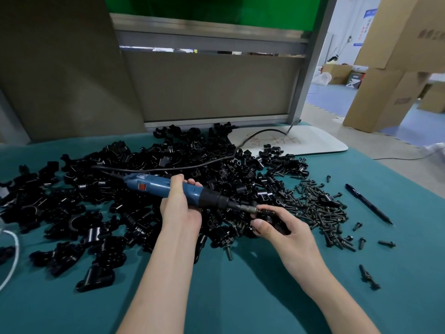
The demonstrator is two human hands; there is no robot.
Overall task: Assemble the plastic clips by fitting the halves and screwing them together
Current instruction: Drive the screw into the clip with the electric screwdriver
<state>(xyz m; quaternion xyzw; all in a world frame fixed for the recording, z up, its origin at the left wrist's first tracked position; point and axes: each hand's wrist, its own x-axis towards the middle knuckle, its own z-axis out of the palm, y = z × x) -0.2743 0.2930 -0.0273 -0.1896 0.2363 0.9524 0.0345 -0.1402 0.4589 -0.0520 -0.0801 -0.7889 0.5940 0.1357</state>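
Surface: teal cloth (240,290) covers the table.
Clip halves (154,162): black heap spreading from 9 to 12 o'clock of the hands, up to the foot of the partition.
Screws (320,208): dark heap at 3 o'clock of the right hand; strays toward 4 and 5.
Left hand (179,208): fingers wrapped round the blue electric screwdriver (166,185); tool near level, bit pointing to 3 o'clock.
Right hand (286,227): thumb and fingers curled round a black clip (269,214) at the pile's near edge; bit tip touching it.
Cable (192,166): black, runs from the tool's rear over the pile to 1 o'clock, across a white board (317,141).
Marker pen (368,203): on the cloth, 3 o'clock, beyond the screws.
Room: grey partition (212,88) at 12, green band above; cardboard boxes (390,75) at 2 on a blue floor (322,97).
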